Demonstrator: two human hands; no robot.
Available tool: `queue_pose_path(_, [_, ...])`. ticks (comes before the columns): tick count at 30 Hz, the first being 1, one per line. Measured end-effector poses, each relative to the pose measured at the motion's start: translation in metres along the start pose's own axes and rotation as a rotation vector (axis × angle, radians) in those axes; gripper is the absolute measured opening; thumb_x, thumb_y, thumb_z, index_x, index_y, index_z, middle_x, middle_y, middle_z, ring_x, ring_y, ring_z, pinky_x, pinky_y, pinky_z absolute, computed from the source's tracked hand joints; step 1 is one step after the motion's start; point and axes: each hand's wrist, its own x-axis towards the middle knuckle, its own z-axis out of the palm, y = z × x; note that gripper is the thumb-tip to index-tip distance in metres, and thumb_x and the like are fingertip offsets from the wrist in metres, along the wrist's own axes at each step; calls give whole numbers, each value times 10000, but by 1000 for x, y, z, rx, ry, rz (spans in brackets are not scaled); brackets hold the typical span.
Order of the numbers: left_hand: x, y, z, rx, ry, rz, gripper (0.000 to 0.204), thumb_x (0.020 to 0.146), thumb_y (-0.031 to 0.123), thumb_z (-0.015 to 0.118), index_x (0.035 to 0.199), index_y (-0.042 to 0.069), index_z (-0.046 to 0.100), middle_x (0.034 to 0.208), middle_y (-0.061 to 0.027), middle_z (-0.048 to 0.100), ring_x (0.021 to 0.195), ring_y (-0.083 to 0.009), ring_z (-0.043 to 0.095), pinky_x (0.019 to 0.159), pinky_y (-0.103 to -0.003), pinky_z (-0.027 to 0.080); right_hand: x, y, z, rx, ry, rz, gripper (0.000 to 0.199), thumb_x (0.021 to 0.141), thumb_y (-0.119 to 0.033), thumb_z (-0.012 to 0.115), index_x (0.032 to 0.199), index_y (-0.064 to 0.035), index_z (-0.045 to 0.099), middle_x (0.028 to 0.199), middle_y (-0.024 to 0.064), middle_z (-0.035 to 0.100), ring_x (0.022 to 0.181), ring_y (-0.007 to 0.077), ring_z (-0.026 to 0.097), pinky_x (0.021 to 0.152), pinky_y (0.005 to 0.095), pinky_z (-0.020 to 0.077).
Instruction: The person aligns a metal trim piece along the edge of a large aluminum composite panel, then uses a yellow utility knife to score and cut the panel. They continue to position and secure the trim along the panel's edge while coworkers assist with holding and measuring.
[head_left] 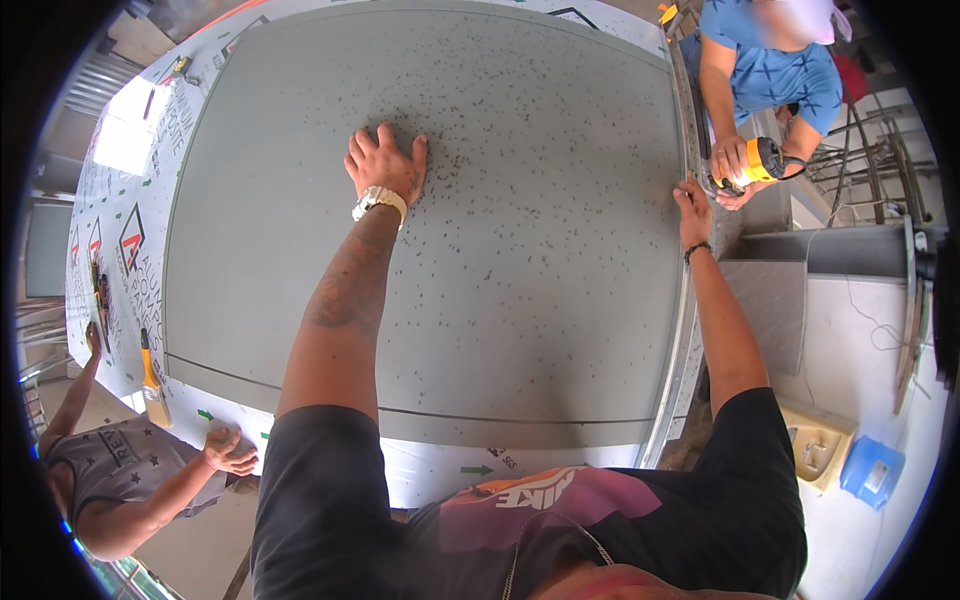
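Fingers (383,140) of the left hand (385,168) are lying spread and flat, palm down, pressing on the grey panel (500,330) near its far middle; nothing is being gripped. The panel is sitting directly under the palm and running out in every direction from it, speckled with dark chips. A pale watch (379,201) is sitting on that wrist.

The right hand (692,208) is resting at the panel's right edge, fingers loosely apart and touching the metal edge strip (686,300); whether they are curling over it is unclear. A dark band (697,250) is circling that wrist.

Just beyond the right hand, a co-worker in a blue shirt is holding a yellow power tool (750,168) with both hands at the same edge, very near the fingertips.

At lower left, another person's hand (229,452) is resting on the white protective film (120,250) beside the panel, with a paintbrush (151,380) lying nearby. A blue container (871,472) is sitting on the floor at right.
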Motion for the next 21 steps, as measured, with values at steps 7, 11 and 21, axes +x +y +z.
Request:
queue_pose_path(7, [1,-1,1,-4,11,4,665,1012,566,543,1412,37,504,1505,-282,416,1493,-425,313,1223,-532,256,0,4,1,-7,37,2,309,934,-237,760,1162,-32,720,1451,153,608,1361,259,538,1140,358,396])
queue_pose_path(11, [2,0,2,-36,17,-34,681,1013,585,528,1425,43,499,1514,-288,409,1497,-434,313,1231,-536,250,2,11,3,73,6,-13,293,928,-207,771,1159,-34,720,1447,139,610,1328,235,555,1117,333,409])
queue_pose_path(21, [4,7,-7,17,-62,-62,716,1025,580,507,1503,51,445,1576,-286,366,1528,-419,288,1243,-548,238,-3,8,6,119,38,20,285,903,-178,783,1138,-31,720,1451,142,608,1301,225,576,1074,313,434])
